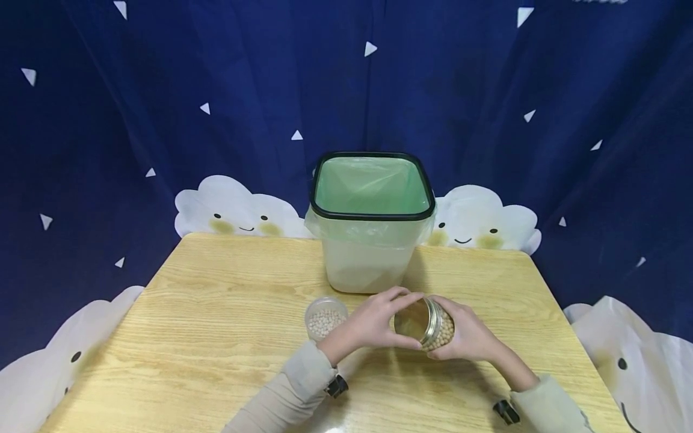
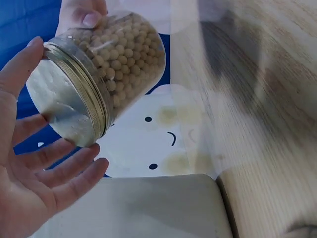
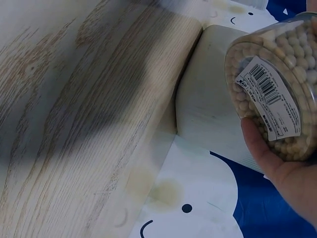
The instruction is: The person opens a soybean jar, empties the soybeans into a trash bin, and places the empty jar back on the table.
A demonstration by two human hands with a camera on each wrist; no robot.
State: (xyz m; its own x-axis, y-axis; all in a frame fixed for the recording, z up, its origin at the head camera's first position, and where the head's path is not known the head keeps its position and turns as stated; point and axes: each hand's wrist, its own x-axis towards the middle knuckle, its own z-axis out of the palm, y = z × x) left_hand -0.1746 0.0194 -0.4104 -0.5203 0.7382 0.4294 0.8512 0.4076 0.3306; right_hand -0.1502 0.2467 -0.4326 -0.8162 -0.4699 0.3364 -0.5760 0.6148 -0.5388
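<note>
A clear jar (image 1: 445, 332) full of small round tan beads is held on its side, clear of the tabletop. Its gold metal lid (image 2: 64, 101) faces left, toward my left hand (image 1: 375, 319). The thumb and fingers of that hand spread across the lid, fingertips at its rim. My right hand (image 1: 470, 332) grips the jar's body near its base, where a white barcode label (image 3: 272, 96) shows in the right wrist view. Beside my left forearm stands a second clear round container (image 1: 325, 300) with paler beads in it.
A white bin (image 1: 370, 264) with a black rim and a green liner stands on the wooden table (image 1: 227, 300), just beyond my hands. Behind it hangs a dark blue curtain (image 1: 243, 78) with white triangles and clouds. Each wrist carries a black strap.
</note>
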